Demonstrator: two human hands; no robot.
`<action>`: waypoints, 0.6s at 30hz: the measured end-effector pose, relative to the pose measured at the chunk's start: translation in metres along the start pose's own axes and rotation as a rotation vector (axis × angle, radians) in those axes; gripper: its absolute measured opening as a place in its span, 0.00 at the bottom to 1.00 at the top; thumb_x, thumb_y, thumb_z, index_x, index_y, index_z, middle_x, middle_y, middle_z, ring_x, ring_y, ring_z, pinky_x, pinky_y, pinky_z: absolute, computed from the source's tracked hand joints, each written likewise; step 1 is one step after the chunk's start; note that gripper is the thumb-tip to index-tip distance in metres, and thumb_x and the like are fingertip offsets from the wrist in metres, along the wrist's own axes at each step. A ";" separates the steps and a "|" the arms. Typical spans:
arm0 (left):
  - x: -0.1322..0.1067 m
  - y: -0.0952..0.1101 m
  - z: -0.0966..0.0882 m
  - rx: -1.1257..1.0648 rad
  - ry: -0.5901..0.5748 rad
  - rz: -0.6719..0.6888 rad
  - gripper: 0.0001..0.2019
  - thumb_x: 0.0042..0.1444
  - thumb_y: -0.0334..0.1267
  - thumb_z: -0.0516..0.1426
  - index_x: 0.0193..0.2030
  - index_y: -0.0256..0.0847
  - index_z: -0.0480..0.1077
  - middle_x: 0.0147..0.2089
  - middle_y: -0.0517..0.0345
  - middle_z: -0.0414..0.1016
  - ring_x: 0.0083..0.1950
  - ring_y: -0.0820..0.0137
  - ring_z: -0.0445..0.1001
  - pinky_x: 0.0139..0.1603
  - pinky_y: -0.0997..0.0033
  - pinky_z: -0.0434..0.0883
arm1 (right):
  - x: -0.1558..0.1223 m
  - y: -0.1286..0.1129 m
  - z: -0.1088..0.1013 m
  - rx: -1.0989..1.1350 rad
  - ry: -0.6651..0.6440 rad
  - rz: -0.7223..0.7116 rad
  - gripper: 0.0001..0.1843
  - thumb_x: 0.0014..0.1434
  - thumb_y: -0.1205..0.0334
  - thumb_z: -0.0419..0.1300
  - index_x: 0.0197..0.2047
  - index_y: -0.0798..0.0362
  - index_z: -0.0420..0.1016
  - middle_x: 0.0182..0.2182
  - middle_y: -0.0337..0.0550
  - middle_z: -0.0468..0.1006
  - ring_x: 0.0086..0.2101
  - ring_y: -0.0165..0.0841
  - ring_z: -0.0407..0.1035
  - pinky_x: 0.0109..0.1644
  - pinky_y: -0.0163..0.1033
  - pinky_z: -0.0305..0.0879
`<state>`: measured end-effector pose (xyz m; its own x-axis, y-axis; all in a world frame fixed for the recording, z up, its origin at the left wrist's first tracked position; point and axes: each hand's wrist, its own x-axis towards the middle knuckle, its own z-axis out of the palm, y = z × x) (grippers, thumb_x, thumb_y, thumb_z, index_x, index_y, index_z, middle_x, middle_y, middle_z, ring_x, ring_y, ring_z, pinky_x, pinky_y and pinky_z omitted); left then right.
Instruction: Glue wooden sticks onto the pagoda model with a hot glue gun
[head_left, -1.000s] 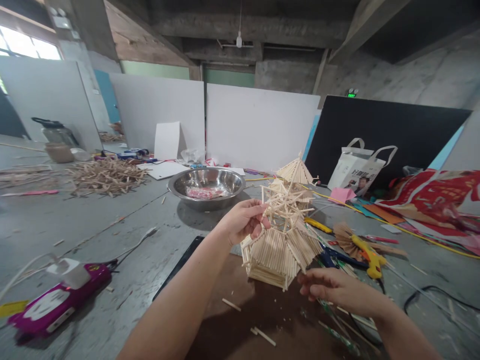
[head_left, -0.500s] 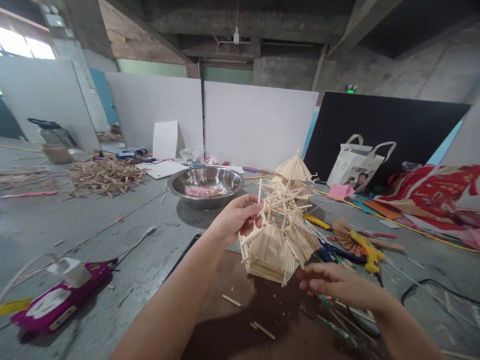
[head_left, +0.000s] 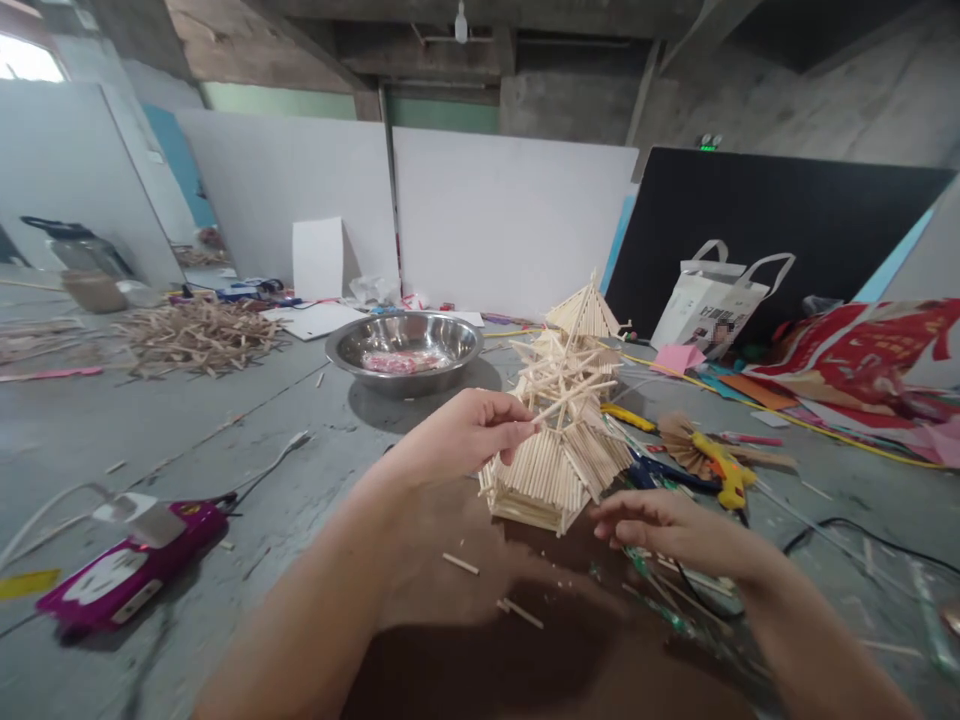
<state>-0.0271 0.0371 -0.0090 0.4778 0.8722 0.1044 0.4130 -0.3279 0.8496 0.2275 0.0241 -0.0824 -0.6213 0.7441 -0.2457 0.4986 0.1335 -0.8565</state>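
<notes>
A small pagoda-like model (head_left: 559, 455) built of thin pale wooden sticks stands on a brown board (head_left: 525, 640). My left hand (head_left: 469, 432) pinches one thin stick (head_left: 574, 395) that lies slanted among the open framework on the model's upper tier. My right hand (head_left: 667, 530) hovers low at the model's right base, fingers loosely curled with the tips together; whether it holds anything I cannot make out. A second small stick roof (head_left: 586, 312) shows behind the model.
A steel bowl (head_left: 405, 350) with pink contents sits behind. A yellow glue gun (head_left: 720, 465), cables and coloured paper lie right. A magenta power strip (head_left: 124, 575) lies left, a heap of sticks (head_left: 199, 335) far left. Loose sticks (head_left: 521, 612) dot the board.
My left hand's stick has tipped from upright to slanting right across the framework. The camera has dipped and the right hand has shifted slightly left.
</notes>
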 end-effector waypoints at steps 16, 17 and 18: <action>0.002 0.001 0.034 0.507 -0.065 0.273 0.08 0.50 0.32 0.51 0.24 0.40 0.69 0.18 0.64 0.64 0.19 0.78 0.58 0.21 0.78 0.51 | -0.019 -0.015 0.008 -0.008 0.525 -0.145 0.17 0.54 0.49 0.51 0.39 0.52 0.71 0.28 0.44 0.76 0.23 0.30 0.69 0.27 0.36 0.64; 0.002 0.001 0.034 0.491 -0.048 0.276 0.08 0.50 0.33 0.51 0.24 0.40 0.69 0.18 0.64 0.65 0.20 0.78 0.58 0.21 0.78 0.52 | -0.020 -0.016 0.007 -0.076 0.546 -0.134 0.17 0.54 0.49 0.51 0.38 0.52 0.72 0.27 0.43 0.76 0.23 0.30 0.68 0.27 0.35 0.64; 0.002 0.002 0.034 0.478 -0.030 0.276 0.08 0.51 0.34 0.51 0.25 0.40 0.69 0.19 0.64 0.65 0.20 0.78 0.58 0.21 0.79 0.52 | -0.021 -0.017 0.007 -0.146 0.562 -0.123 0.17 0.54 0.49 0.51 0.37 0.51 0.72 0.25 0.42 0.76 0.22 0.30 0.68 0.26 0.35 0.63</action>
<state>0.0008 0.0261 -0.0246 0.6367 0.7225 0.2695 0.5721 -0.6769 0.4632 0.2282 0.0016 -0.0652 -0.2844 0.9447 0.1634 0.5458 0.2997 -0.7825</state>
